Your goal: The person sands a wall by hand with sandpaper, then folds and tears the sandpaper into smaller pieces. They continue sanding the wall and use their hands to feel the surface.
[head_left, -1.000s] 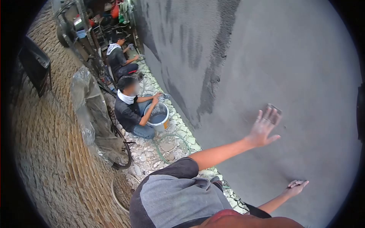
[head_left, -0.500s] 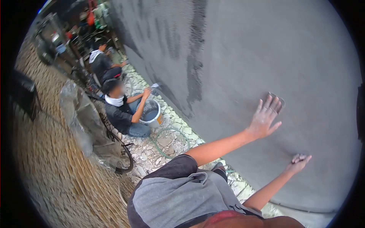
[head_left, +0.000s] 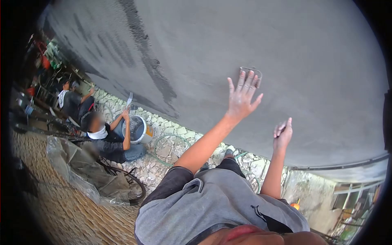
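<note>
My left hand (head_left: 241, 98), dusted pale grey, lies toward the grey plastered wall (head_left: 196, 49) with its fingers spread. Its middle fingers rest over a thin, flat plate (head_left: 258, 74) with rounded corners, which sits against the wall; most of the plate is hidden behind the fingers. Lower and to the right, my right hand (head_left: 282, 134) is raised near the wall. One finger points up and the others are curled in. Whether those curled fingers hold something, or touch the wall, I cannot make out.
At left a co-worker (head_left: 108, 136) sits by a white bucket (head_left: 145, 134), holding a brush-like tool (head_left: 130, 99) near the wall. Another person (head_left: 73, 100) crouches behind. A green hose (head_left: 163, 136) lies on broken stones. A plastic-covered bicycle (head_left: 98, 175) stands at lower left.
The view has turned right, so the wall streak and co-workers appear farther left. My left fingers remain over the plate. The co-worker's brush-like tool now points up more.
</note>
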Demonstrator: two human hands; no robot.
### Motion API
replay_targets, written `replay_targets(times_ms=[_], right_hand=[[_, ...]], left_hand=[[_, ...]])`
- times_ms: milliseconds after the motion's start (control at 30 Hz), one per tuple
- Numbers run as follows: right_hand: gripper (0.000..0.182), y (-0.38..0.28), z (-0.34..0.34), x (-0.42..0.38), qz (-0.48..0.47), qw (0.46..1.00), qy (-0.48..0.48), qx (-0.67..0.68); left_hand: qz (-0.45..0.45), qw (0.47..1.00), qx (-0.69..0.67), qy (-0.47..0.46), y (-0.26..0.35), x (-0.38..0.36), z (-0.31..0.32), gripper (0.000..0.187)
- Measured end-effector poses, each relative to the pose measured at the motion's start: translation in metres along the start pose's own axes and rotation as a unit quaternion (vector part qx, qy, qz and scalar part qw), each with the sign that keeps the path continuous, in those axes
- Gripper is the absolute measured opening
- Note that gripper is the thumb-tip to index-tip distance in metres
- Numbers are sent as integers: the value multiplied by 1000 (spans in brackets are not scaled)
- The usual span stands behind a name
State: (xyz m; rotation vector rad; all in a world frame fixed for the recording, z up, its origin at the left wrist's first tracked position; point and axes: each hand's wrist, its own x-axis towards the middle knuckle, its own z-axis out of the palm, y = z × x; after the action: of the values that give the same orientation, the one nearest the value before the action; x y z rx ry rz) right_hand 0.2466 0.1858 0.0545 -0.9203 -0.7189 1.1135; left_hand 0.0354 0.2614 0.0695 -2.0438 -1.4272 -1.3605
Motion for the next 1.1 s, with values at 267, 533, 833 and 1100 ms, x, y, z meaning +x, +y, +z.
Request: replay_targets(times_ms=[267, 533, 833, 1100], right_hand=[[53, -9, 2, -9, 18, 998, -50, -22], [59, -45, 0, -10, 69, 900, -189, 386], [103, 40, 38, -46, 186, 888, -288, 306], [94, 60, 39, -54, 118, 916, -381, 42]], left_hand=[[50, 985, -67, 152, -18, 13, -25, 23], [-275, 734, -593, 181, -28, -63, -105, 19], [-374, 571, -729, 48, -35, -115, -102, 15], [-509, 546, -665, 43, -42, -129, -100, 14]])
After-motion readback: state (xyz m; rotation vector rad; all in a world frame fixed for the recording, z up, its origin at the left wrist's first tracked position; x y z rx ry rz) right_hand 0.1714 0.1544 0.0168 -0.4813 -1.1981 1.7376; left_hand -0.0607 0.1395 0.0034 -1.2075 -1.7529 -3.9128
